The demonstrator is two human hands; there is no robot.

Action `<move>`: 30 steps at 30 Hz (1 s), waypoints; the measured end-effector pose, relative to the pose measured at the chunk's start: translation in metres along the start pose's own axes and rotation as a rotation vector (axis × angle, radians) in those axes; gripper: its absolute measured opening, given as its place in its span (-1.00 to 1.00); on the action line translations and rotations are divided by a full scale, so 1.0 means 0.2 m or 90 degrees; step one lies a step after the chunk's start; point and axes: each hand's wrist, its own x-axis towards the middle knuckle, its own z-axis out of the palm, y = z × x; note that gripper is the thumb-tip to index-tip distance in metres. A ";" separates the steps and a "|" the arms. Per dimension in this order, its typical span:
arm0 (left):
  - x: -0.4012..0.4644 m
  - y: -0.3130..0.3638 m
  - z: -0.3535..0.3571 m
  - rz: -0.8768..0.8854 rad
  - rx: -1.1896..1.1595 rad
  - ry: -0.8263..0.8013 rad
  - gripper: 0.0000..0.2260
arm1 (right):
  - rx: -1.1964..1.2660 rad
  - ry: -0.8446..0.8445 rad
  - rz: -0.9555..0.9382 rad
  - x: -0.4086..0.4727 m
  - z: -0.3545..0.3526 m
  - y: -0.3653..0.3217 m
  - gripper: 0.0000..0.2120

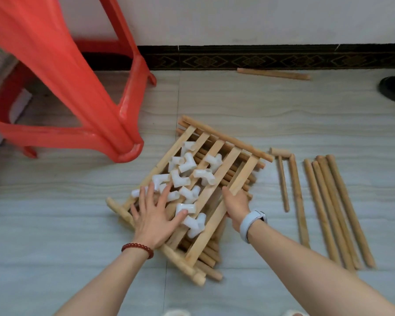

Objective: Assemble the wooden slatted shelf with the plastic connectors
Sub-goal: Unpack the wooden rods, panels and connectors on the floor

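Pale tiled floor (82, 215) running up to a dark patterned skirting at 12 o'clock, with a red plastic stool (62, 87) standing at 10 o'clock. Lying near the middle, tilted toward 1 o'clock: a wooden slatted panel (217, 169), stacked over more slatted pieces and rods. Serving as a tray, carrying a heap of white plastic connectors (187, 176) on its slats. Resting at 3 o'clock of the panel, well apart from it: a row of loose wooden rods (331, 208); one more rod (274, 73) lying by the skirting at 1 o'clock. Spreading flat with straight fingers, left hand (154, 218) pressing on the slats and touching the nearest connectors, gripping nothing. Curling round the panel's 4 o'clock edge slat, right hand (235, 205) grasping it, thumb on top.
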 end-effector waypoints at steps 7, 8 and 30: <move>0.02 0.06 -0.10 -0.035 -0.183 0.005 -0.22 | 0.237 -0.060 -0.041 -0.17 0.10 -0.18 -0.75; 0.02 0.06 -0.10 -0.037 -0.188 0.007 -0.25 | 0.241 -0.071 -0.048 -0.20 0.11 -0.18 -0.76; -0.36 -0.45 -0.25 -0.263 -0.678 0.181 -0.42 | 0.151 -0.219 -0.177 -0.77 0.58 0.11 -0.90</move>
